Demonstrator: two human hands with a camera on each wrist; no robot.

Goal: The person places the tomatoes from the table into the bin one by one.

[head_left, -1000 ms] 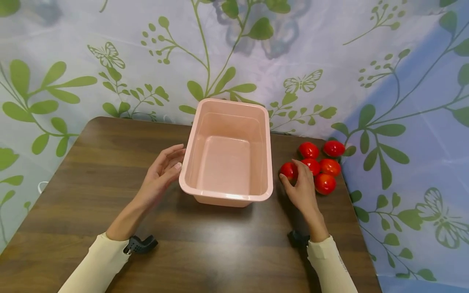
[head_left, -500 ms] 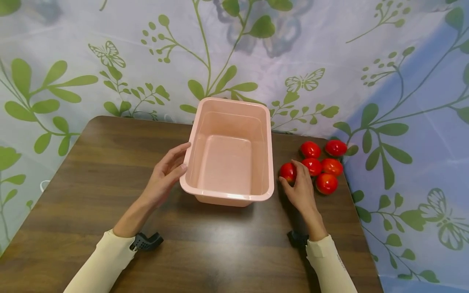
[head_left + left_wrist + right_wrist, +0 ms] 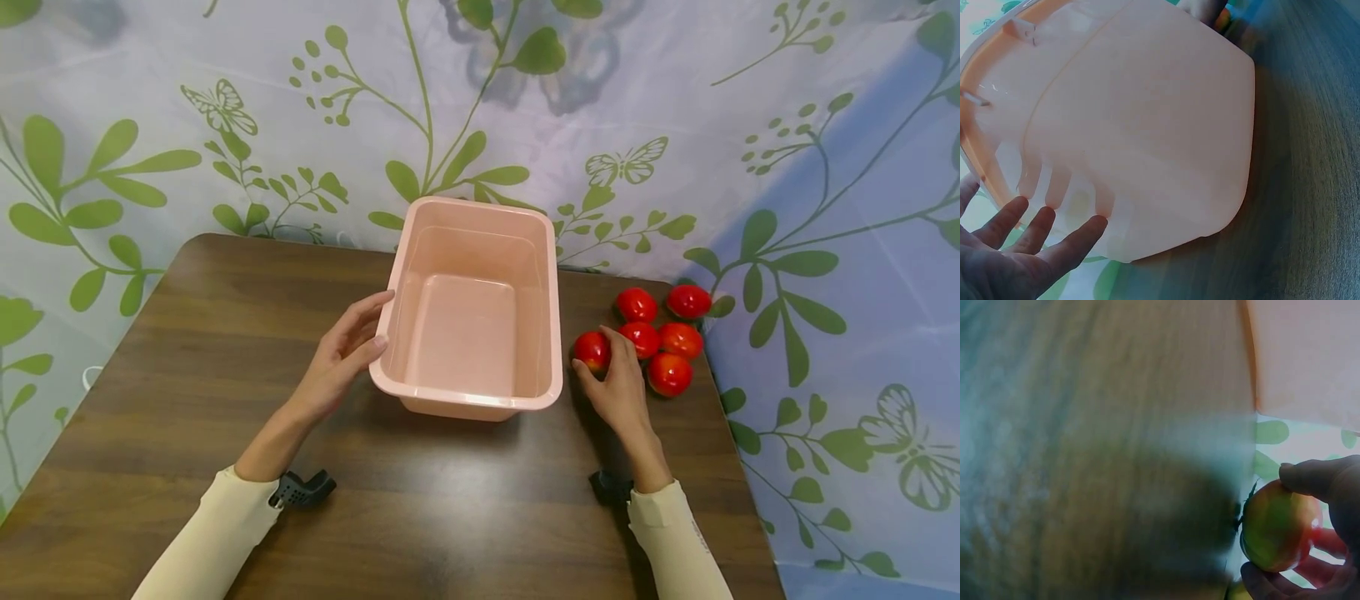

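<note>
Tomato point(image 3: 591, 350): was clamped between thumb and fingers of the right hand point(image 3: 619, 385), between pink tub point(image 3: 465, 401) and other tomatoes point(image 3: 670, 375) on the table point(image 3: 450, 517).
Left hand point(image 3: 339, 354): was laid against the tub, fingers spread apart.
Tomato skin: was red, glossy, green-tinged underneath.
Count: six tomatoes, one tub were shown.

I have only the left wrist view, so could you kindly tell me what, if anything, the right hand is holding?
Observer: The right hand holds a red tomato between thumb and fingers.
Operator: Thank you; are there more tomatoes nearby?
Observer: Yes, five other tomatoes lie clustered on the wooden table, beside and beyond that hand.
Operator: And could you see whether the pink tub has a lid on?
Observer: No lid; the pink tub is open-topped, its inner floor visible.
</note>
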